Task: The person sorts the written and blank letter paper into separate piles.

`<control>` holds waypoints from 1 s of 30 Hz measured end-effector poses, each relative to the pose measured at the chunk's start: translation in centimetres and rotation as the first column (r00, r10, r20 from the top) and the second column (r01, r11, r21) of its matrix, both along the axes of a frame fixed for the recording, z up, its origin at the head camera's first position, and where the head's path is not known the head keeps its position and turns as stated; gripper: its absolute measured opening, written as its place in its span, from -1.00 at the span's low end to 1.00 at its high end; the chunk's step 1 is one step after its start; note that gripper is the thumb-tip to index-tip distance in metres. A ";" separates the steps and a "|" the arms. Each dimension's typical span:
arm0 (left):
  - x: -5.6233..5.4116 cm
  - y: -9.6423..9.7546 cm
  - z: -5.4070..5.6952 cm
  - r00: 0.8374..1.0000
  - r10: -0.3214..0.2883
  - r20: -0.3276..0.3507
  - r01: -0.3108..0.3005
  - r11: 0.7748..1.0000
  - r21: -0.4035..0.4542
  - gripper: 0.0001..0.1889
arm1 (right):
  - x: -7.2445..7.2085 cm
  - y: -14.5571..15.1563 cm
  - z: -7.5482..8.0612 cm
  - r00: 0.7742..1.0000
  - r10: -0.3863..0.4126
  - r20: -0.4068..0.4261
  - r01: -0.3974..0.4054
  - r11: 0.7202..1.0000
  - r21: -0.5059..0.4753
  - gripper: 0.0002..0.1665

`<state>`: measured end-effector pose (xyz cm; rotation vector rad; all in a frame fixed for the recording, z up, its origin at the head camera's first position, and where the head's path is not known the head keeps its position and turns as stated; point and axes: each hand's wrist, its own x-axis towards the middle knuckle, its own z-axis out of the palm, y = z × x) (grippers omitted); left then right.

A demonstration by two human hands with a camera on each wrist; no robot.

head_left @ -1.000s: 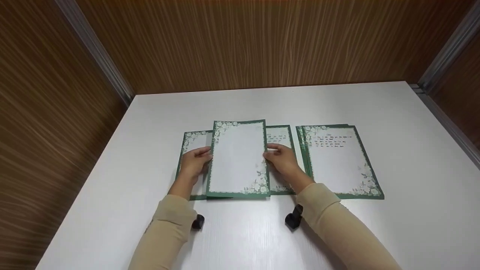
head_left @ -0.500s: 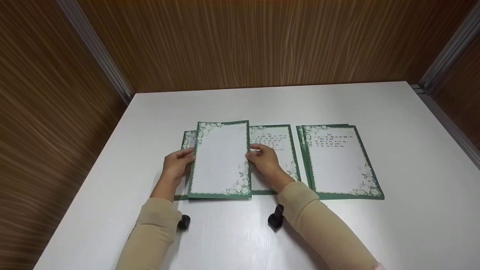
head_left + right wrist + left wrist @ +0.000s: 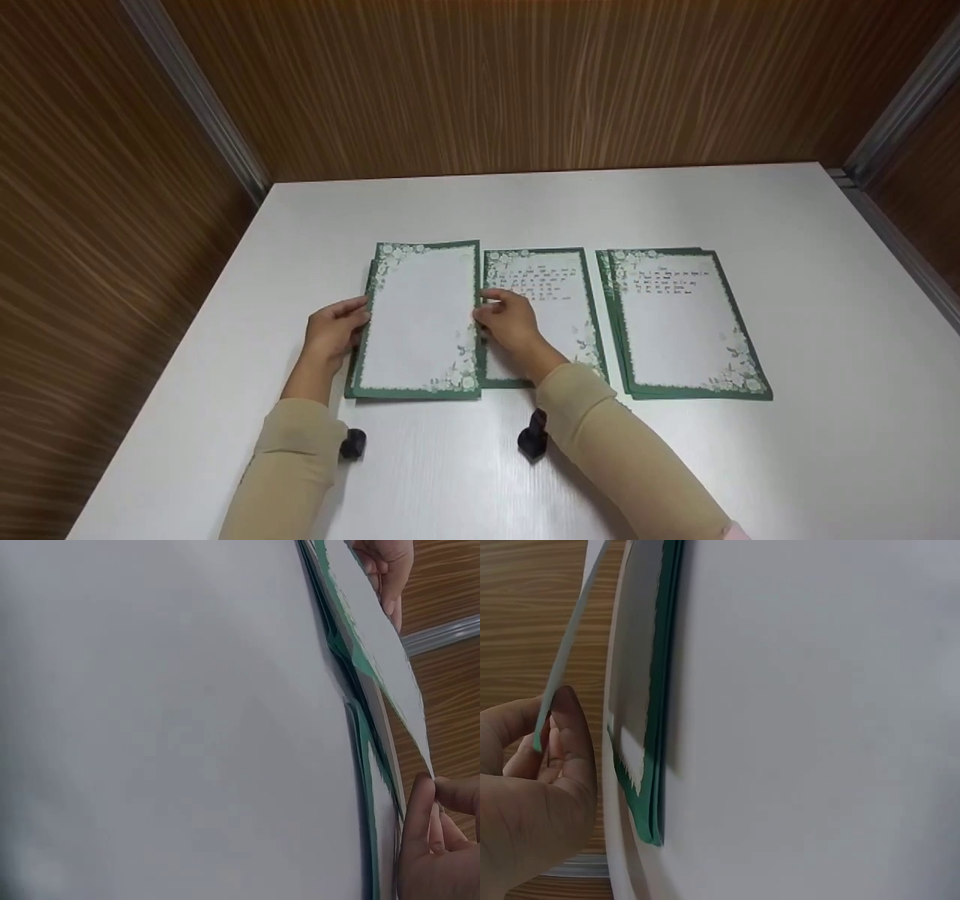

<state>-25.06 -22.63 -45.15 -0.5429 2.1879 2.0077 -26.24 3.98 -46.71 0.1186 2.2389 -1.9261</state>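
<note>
Both hands hold a sheet of paper [image 3: 420, 322] with a green floral border and no writing on its face. My left hand [image 3: 330, 334] pinches its left edge between thumb and fingers; my right hand [image 3: 512, 324] pinches the right edge. In the left wrist view the held sheet [image 3: 566, 652] is raised above a left stack of green-bordered paper [image 3: 656, 727], which it mostly covers in the head view. Beneath and beside my right hand lies a middle sheet [image 3: 555, 322] with handwritten lines, partly hidden by that hand and wrist.
To the right lies another stack of bordered sheets [image 3: 682, 330], its top one handwritten and slightly offset. All rest on a white table [image 3: 450, 480]. Wood-grain panels [image 3: 525, 82] stand behind and at the sides. A black wrist device [image 3: 532, 439] sits by the right sleeve.
Both hands have moved left with the held sheet, from between the left and middle papers to over the left stack. More of the middle sheet's writing now shows.
</note>
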 end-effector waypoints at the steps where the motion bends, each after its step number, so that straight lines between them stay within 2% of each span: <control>1: 0.0 -0.1 0.0 1.000 0.006 0.002 -0.006 1.000 -0.001 -0.59 | 0.0 -0.1 0.0 1.000 0.004 -0.011 -0.004 1.000 0.008 -0.53; 12: 0.1 -0.5 0.0 1.000 0.028 -0.006 -0.028 1.000 0.013 -0.59 | 0.0 -0.7 0.1 0.999 0.019 -0.038 -0.017 0.999 0.047 -0.53; 21: 0.5 -0.9 0.0 0.998 0.068 0.003 -0.068 0.998 0.010 -0.57 | 0.1 -0.7 0.2 0.999 0.035 -0.029 -0.036 0.999 -0.038 -0.46; 30: 0.6 -1.0 0.0 0.996 0.091 0.013 -0.091 0.995 0.027 -0.56 | 0.5 -0.8 0.5 0.999 0.028 -0.047 -0.027 0.999 0.022 -0.48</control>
